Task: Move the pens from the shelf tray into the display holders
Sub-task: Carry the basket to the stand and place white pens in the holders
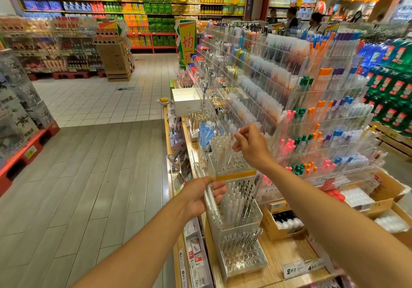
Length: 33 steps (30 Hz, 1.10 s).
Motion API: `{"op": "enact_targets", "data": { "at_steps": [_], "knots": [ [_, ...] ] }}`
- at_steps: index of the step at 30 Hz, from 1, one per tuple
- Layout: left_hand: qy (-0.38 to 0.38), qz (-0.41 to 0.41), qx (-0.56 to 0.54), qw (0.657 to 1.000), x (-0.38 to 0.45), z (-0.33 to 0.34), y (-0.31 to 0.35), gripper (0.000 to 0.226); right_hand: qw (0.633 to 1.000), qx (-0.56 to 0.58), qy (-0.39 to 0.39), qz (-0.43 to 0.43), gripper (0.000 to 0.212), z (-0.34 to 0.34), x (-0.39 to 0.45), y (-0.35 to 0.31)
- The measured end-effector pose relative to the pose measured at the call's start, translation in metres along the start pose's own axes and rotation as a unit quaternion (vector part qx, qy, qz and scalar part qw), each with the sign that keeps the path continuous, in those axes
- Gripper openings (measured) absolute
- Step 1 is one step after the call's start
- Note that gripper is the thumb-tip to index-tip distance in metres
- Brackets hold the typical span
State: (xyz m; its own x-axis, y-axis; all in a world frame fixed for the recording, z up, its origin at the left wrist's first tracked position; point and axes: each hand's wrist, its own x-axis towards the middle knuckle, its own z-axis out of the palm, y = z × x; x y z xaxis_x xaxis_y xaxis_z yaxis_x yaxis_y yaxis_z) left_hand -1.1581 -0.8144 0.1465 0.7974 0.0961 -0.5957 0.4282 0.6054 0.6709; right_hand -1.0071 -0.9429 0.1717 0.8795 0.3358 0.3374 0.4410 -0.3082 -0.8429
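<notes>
My left hand point(204, 195) grips a bundle of clear white pens point(211, 203) that runs from upper left to lower right beside a clear acrylic display holder point(240, 216) full of pens. My right hand point(249, 145) is raised above a second clear holder point(225, 154) with round slots and pinches a single clear pen point(236, 135) between thumb and fingers. That holder has several pens standing on its left side and bare slots on its right. A third, lower holder point(243, 256) at the shelf's front holds a few pens.
A tall acrylic rack point(312, 100) of coloured pens rises to the right. Cardboard boxes point(283, 221) of goods sit on the wooden shelf point(278, 256). A white box point(187, 100) stands farther along. The aisle floor point(100, 176) lies to the left; people stand far back.
</notes>
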Motion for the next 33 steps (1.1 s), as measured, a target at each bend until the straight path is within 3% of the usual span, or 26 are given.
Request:
{"op": "enact_targets", "data": {
  "at_steps": [7, 15, 18, 21, 28, 33],
  "knots": [
    [0.007, 0.012, -0.008, 1.0, 0.001, -0.001, 0.001, 0.03, 0.992, -0.103, -0.068, -0.005, 0.011, 0.014, -0.006, 0.01],
    [0.003, 0.008, -0.01, 1.0, 0.001, -0.003, 0.003, 0.014, 0.982, -0.167, -0.088, 0.013, 0.019, 0.008, -0.002, 0.01],
    [-0.001, 0.01, -0.005, 1.0, 0.002, -0.003, 0.003, 0.015, 0.95, -0.235, -0.196, 0.064, 0.029, 0.003, -0.002, 0.012],
    [-0.011, 0.013, -0.009, 1.0, 0.004, -0.002, 0.005, 0.013, 0.936, -0.168, -0.292, 0.099, 0.028, 0.001, -0.012, 0.015],
    [-0.02, 0.021, 0.007, 1.0, 0.008, 0.0, 0.002, 0.025, 0.922, 0.005, -0.364, 0.134, 0.025, 0.01, -0.032, 0.002],
    [-0.034, 0.037, -0.004, 0.999, 0.006, -0.002, 0.0, 0.025, 0.911, 0.085, -0.354, 0.194, 0.023, 0.012, -0.039, 0.003]
  ]
}}
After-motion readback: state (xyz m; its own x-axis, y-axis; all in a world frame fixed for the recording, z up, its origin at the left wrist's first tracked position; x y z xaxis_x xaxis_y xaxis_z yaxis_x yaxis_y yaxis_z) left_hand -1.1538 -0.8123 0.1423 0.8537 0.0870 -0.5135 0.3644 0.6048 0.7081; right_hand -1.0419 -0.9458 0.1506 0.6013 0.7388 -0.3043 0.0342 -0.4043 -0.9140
